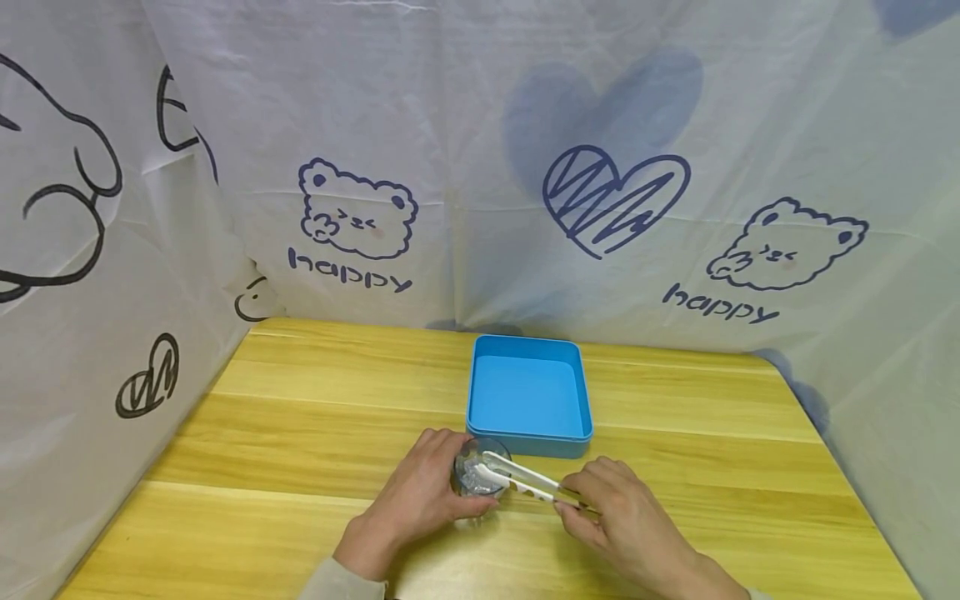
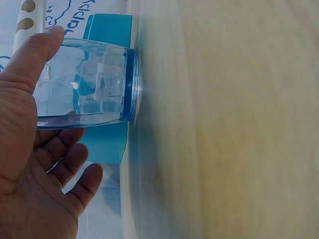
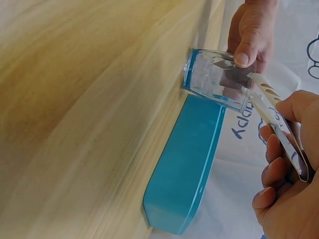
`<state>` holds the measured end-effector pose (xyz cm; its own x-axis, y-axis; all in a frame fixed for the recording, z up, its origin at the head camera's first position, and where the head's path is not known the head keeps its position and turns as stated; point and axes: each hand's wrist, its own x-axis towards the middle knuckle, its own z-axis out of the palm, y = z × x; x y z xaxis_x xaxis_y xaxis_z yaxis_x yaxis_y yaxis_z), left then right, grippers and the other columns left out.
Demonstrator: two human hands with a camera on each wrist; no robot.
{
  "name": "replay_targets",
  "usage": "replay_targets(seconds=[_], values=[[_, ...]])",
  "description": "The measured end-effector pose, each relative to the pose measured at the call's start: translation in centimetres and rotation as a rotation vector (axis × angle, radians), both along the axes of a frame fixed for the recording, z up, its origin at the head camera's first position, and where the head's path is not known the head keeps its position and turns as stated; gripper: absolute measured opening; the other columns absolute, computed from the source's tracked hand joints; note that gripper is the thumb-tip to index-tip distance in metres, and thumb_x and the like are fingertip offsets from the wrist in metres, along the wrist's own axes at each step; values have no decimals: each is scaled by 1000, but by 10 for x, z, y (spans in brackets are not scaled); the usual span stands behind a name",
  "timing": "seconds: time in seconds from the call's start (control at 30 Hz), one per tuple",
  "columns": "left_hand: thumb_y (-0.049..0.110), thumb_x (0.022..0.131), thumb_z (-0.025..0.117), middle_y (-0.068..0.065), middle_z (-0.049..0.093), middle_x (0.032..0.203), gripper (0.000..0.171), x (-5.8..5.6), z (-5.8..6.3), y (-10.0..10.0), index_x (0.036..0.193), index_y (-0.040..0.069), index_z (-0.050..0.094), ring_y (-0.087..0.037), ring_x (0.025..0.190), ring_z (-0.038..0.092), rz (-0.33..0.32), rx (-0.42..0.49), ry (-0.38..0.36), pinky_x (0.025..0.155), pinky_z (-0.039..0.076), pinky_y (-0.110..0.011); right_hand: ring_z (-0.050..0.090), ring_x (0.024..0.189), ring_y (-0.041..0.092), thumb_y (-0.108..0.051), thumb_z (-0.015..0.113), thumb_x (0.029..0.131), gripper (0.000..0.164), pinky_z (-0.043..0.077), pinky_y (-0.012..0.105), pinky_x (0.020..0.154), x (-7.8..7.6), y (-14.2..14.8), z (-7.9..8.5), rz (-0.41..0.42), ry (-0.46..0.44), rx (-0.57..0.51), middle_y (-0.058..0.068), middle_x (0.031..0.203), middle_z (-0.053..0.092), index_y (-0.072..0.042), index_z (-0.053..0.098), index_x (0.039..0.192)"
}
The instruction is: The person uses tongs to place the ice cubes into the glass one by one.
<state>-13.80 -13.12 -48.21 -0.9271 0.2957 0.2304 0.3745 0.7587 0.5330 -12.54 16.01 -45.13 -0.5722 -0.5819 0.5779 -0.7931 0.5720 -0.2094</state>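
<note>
My left hand (image 1: 420, 492) grips a clear glass (image 1: 483, 492) near its rim, thumb on the near side and fingers round the far side. The glass stands upright on the table; its base looks blue in the left wrist view. Several clear, ice-like cubes (image 2: 107, 79) lie in its lower part. My right hand (image 1: 630, 518) holds a pair of metal tongs (image 3: 291, 152) with white, hole-patterned ends. The tong tips (image 1: 491, 467) reach into the mouth of the glass from the right, slightly apart.
Just behind the glass sits a square blue box (image 1: 528, 444), open at the top, with its bare floor showing. The wooden table (image 1: 315, 400) is bounded at the back and sides by a white cloth (image 1: 480, 125) printed with bears and hearts.
</note>
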Motion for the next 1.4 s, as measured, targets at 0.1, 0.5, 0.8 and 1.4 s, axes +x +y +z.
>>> replay_targets(seconds=[0.1, 0.5, 0.8, 1.4], values=[[51, 73, 95, 0, 68, 117, 75, 0, 0, 0, 128, 10, 65, -15, 108, 56, 1, -2, 0, 94, 54, -37, 51, 81, -1, -30, 75, 99, 11, 49, 23, 71, 1, 0, -1, -7, -7, -6, -17, 87, 63, -18, 74, 98], [52, 73, 94, 0, 67, 119, 78, 0, -1, 1, 131, 10, 64, -16, 109, 55, 5, 0, -18, 95, 55, -38, 48, 79, -2, -8, 83, 87, 24, 44, 20, 63, 12, 11, -4, -186, -128, -127, -19, 90, 59, -23, 70, 100], [53, 73, 94, -1, 67, 121, 81, 0, -1, 2, 134, 11, 63, -15, 111, 55, 7, 15, -49, 97, 56, -40, 56, 81, 1, -10, 79, 93, 13, 50, 29, 63, 16, 59, -6, -524, -210, -186, -6, 94, 67, -13, 72, 104], [52, 72, 95, -1, 66, 122, 81, 1, -1, 1, 135, 10, 63, -16, 112, 55, 8, 25, -55, 98, 56, -42, 68, 82, 37, -37, 54, 107, 50, 53, 55, 68, 7, 187, -23, -930, -689, 114, 24, 99, 71, 10, 66, 119]])
